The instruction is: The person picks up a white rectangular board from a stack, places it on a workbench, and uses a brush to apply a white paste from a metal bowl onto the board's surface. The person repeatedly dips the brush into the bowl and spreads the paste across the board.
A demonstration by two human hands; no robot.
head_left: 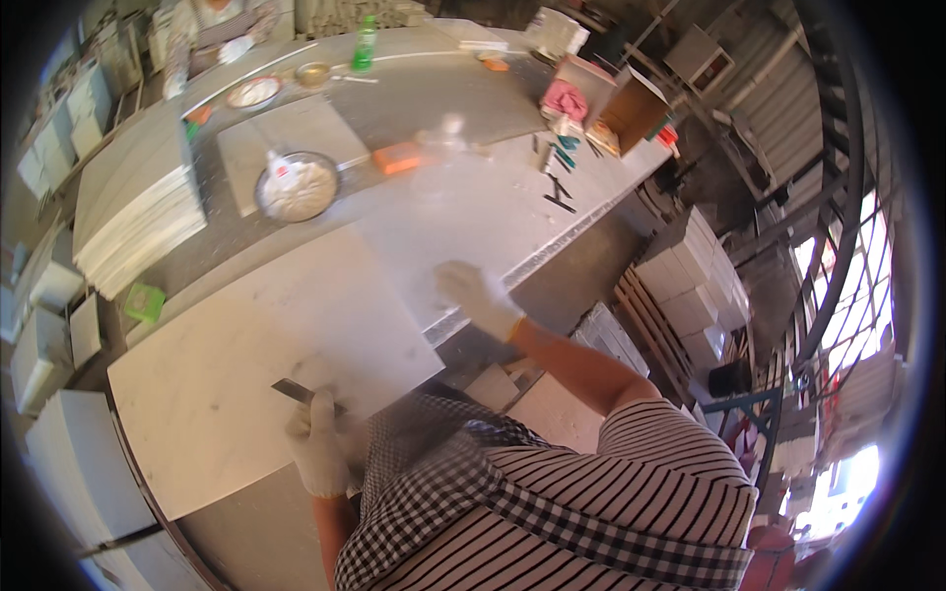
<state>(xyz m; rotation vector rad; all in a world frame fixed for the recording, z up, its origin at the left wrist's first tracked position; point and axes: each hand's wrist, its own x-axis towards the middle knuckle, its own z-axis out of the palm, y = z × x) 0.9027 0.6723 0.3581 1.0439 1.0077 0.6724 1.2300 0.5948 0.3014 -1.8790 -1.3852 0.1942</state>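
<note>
A large pale marble slab [246, 345] lies on the workbench in front of me. My left hand [317, 441], in a white glove, grips a thin dark flat tool [296, 392] whose blade rests on the slab near its front edge. My right hand [478, 295], also in a white glove, rests on the slab's right corner by the bench edge, its fingers loosely curled with nothing in them that I can see.
A metal bowl of white paste [298, 187], an orange block [396, 158] and a second slab [291, 133] lie further back. A stack of tiles [133, 212] stands at left with a green sponge [145, 301]. A person [212, 34] works at the far end. Boxes [690, 286] sit on the floor at right.
</note>
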